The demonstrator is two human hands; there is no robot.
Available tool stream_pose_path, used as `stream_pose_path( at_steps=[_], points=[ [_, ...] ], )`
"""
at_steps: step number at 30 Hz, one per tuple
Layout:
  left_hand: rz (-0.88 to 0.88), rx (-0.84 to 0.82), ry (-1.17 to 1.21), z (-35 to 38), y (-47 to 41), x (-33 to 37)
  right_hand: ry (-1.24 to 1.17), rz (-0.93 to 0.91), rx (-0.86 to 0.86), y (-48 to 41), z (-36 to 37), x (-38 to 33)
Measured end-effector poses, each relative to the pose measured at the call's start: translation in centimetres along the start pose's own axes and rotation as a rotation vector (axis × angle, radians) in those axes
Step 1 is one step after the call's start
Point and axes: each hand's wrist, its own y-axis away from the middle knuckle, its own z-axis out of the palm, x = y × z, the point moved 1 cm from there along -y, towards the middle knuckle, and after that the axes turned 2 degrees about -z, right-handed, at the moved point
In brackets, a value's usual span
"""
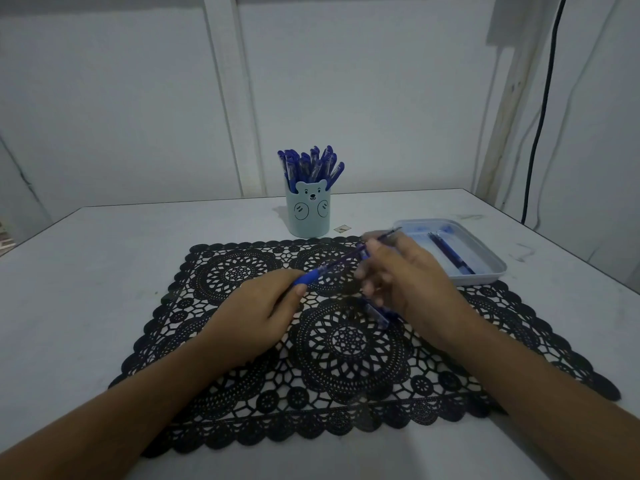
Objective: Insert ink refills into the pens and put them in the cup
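Observation:
My left hand (258,315) grips a blue pen barrel (323,271) by its rubber grip, over the black lace mat. My right hand (408,277) pinches a thin ink refill (384,236) whose lower end meets the open top of the barrel. A blue pen cap (379,311) shows under my right palm; whether the hand holds it is unclear. The pale blue bear cup (308,213) stands behind the mat, filled with several blue pens (311,166).
A light blue tray (485,268) sits to the right of the mat with two pen parts (450,252) in it. The black lace mat (242,393) covers the middle of the white table (86,289). A black cable (540,109) hangs at the right wall.

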Motion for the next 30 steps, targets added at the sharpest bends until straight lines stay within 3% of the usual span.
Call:
stream_pose_path(
  at_steps=[2,5,12,15,18,22,25,30],
  points=[
    [-0.017,-0.003,-0.003,0.0,0.0,0.0,-0.07,-0.072,0.098,-0.1,-0.4,-0.2],
    [-0.032,-0.039,-0.037,0.2,0.0,-0.1,0.078,-0.148,0.125,0.0,-0.6,-0.1],
    [-0.029,-0.031,-0.047,0.2,0.0,-0.3,1.143,-0.275,-0.161,0.2,-0.6,0.5],
    [-0.029,-0.037,-0.061,0.3,0.0,-0.3,1.308,-0.319,-0.304,0.2,-0.6,1.1],
    [-0.012,-0.045,-0.065,0.3,0.0,-0.5,1.303,-0.344,-0.297,0.0,-0.6,1.5],
    [-0.005,-0.055,-0.083,0.4,0.0,-0.5,0.861,-0.307,-0.045,-0.1,-0.8,0.6],
    [0.003,-0.06,-0.098,0.4,0.0,-0.6,0.615,-0.318,0.025,-0.1,-0.8,0.1],
    [0.023,-0.062,-0.107,0.5,0.0,-0.6,0.603,-0.307,-0.02,0.0,-0.3,0.3]
  ],
)
